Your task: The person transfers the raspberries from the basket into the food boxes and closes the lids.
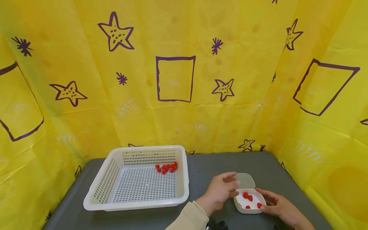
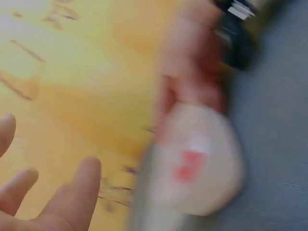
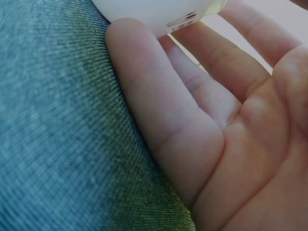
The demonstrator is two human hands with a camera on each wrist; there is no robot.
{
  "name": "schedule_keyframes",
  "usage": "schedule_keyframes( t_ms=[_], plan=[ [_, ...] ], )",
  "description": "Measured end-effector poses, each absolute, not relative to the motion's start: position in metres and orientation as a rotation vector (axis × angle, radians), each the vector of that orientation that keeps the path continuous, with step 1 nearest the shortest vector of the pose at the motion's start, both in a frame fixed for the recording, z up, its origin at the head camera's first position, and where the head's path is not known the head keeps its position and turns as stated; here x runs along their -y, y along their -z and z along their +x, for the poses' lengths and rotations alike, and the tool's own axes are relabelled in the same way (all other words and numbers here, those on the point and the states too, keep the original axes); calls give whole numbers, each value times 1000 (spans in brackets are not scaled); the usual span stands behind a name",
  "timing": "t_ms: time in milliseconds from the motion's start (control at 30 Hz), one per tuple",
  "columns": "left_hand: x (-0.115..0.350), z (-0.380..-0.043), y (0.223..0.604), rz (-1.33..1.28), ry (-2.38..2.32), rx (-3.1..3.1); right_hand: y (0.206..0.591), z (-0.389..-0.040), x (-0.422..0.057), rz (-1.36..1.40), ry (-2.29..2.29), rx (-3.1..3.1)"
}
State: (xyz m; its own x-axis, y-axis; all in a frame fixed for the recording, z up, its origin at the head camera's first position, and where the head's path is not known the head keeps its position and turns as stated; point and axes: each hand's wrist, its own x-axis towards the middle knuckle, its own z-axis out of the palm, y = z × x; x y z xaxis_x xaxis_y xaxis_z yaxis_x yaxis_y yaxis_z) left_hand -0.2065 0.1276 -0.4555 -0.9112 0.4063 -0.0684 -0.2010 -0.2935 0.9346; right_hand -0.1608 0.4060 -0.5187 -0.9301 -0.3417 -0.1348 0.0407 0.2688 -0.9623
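Basket [image 1: 185,182] on table [image 1: 205,166], left of box [image 1: 249,211]; berries [image 1: 168,166] inside each.

This looks like a small screened-off work space: yellow cloth [image 1: 178,111] printed with purple-outlined stars [image 1: 116,33] and squares [image 1: 176,79] hangs round three sides of a grey desk [image 1: 211,166]; what room lies behind, I cannot tell.

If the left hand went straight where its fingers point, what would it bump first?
Probably the open lid of the white box. The height of the left hand is unclear; it might pass over.
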Motion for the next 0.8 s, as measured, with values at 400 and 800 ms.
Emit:
schedule_keyframes(
  t_ms=[400,800],
  plan=[
    [12,-272,351,939,-1827,-1836,522,-163,-408,-204,1695,-2226],
    [129,-334,406,712,-1469,-2154,521,-163,-407,-184,1679,-2260]
  ],
)
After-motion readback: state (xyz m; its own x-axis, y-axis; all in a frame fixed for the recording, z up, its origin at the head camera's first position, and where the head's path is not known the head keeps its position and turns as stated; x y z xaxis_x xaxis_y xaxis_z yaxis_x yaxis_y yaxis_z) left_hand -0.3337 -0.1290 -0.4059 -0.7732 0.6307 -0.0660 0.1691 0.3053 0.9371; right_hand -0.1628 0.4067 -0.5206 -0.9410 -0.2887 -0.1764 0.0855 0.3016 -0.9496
